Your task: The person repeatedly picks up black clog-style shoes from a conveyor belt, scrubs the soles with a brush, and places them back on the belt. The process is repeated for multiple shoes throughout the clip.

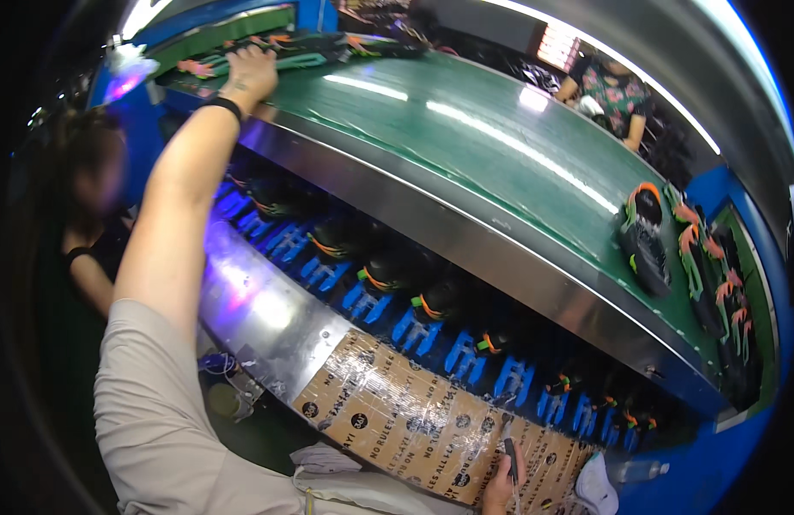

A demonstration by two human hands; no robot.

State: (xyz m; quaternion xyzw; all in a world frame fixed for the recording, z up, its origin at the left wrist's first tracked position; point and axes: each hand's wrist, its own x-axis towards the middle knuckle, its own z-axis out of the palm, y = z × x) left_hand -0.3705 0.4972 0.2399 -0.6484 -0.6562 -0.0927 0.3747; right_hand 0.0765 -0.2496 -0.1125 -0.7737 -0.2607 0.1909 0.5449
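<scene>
Clearly, the hands are well apart: the left hand [252,72] rests on the left shoe pile [315,48], at the far left of the green surface [371,120], its grip impossible to tell; the right hand [498,487] is closed around a dark-handled tool [511,460]; a hasty pull could drag overlapping shoes askew; counted: one tool, one lone shoe [644,245], two piles, with the right pile [704,279] included; piled shoes overlap too much to count.

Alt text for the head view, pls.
A person's left hand is at dark, brightly trimmed shoes at the left end of a green conveyor; the right hand holds a dark-handled tool over printed cardboard. Below the conveyor, more shoes line up by blue holders.
</scene>
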